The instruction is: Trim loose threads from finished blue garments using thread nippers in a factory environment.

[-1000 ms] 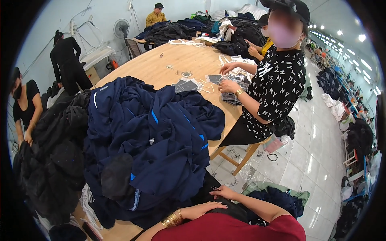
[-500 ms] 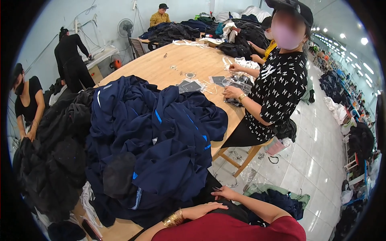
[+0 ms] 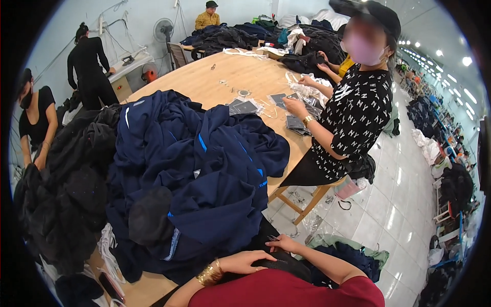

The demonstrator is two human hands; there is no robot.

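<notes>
My left hand, with gold bracelets at its wrist, lies with fingers stretched over the black fabric on my lap. It holds nothing that shows. Just beyond it, my right hand is closed around a small pair of thread snips. Their pointed metal tips stick out to the left; the rest is hidden in my fingers. In front of both hands a large heap of navy garments with bright blue trim covers the near table. Neither hand touches the heap's main bulk.
Black garments are piled at left, near a phone and white cords. A masked co-worker handles small items beside dark packets on the wooden table. Dark and green cloth lies at lower right.
My left hand has shifted slightly left, its fingers now more spread. My right hand stays nearly in place with the snips. The masked co-worker's nearer hand has risen from the packets.
</notes>
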